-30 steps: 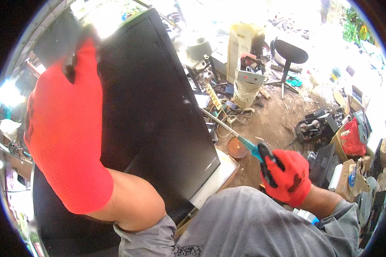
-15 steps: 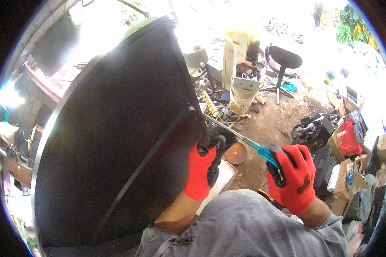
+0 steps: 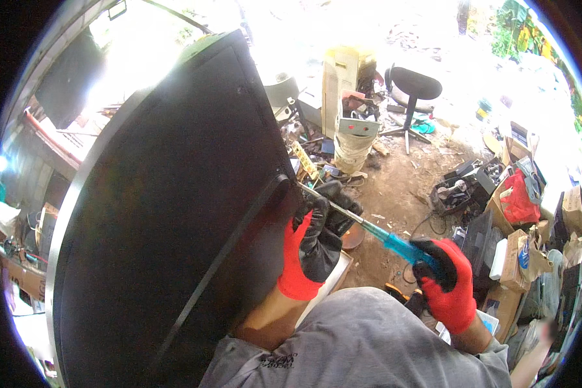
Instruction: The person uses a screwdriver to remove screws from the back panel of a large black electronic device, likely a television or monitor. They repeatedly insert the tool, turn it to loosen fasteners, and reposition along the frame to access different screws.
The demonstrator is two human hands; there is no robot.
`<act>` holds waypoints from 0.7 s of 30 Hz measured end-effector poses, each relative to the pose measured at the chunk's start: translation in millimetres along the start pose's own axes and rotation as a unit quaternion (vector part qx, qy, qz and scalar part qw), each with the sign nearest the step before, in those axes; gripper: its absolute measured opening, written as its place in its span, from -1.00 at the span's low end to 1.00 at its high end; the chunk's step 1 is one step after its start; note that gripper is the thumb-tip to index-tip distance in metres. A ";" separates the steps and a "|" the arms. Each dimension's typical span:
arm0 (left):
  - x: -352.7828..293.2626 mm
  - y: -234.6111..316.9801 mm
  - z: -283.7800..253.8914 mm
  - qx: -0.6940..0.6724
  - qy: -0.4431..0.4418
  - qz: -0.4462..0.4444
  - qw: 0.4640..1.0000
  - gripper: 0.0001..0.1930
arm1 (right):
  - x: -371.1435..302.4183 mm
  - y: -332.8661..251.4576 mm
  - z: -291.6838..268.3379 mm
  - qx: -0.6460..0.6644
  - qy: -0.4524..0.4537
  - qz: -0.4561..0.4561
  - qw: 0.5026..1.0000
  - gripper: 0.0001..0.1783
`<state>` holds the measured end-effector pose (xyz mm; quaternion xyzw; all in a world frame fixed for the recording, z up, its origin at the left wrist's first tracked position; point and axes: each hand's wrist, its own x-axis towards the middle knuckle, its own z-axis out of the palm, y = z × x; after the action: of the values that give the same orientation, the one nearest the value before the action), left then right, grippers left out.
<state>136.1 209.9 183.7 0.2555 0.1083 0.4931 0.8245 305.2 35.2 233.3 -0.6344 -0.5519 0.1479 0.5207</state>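
A large black panel (image 3: 155,187), with a thin silvery edge on its far left, stands tilted before me and fills the left half of the view. My right hand (image 3: 446,281), in a red and black glove, is closed around the translucent blue handle of a long screwdriver (image 3: 404,247). Its metal shaft slopes up leftward, the end meeting the panel's right edge. My left hand (image 3: 313,249), gloved alike, is beside that edge with fingers curled, and the shaft crosses over them. Whether these fingers grip the shaft or the panel edge cannot be made out.
Beyond the panel stand a filled whitish bucket (image 3: 354,147), a tall beige case (image 3: 333,90) and a black chair base (image 3: 415,87). Boxes, a red bag (image 3: 520,197) and a black crate (image 3: 456,192) crowd the right. Someone's bare limb (image 3: 530,359) shows at lower right.
The view has shifted slightly. The screwdriver's shaft has come lower, across my left fingers, and more of its blue handle shows. My right hand has turned around the handle.
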 end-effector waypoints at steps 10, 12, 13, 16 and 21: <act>2.9 3.0 -2.7 -0.017 -0.031 -0.028 0.999 -0.64 | -9.4 7.0 -17.8 0.341 -0.048 0.246 0.906 -0.53; 1.2 2.7 11.3 -0.045 -0.011 -0.035 0.998 -0.64 | -14.4 6.1 -18.1 0.237 -0.049 0.206 0.948 -0.56; 1.0 5.1 22.4 -0.052 0.000 -0.035 0.998 -0.64 | -14.6 5.0 -17.4 0.186 -0.050 0.185 0.964 -0.57; 5.7 4.2 15.7 -0.072 -0.030 -0.050 0.996 -0.64 | -12.5 18.0 -6.4 -0.170 0.023 -0.178 0.969 -0.34; 12.0 3.6 -3.6 -0.060 -0.059 -0.062 0.995 -0.65 | -24.3 1.6 3.6 0.252 0.000 0.139 0.958 -0.26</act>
<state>137.7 222.8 183.4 0.2266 0.0452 0.4310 0.8723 294.9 16.6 221.1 -0.5529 -0.4034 0.3528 0.6380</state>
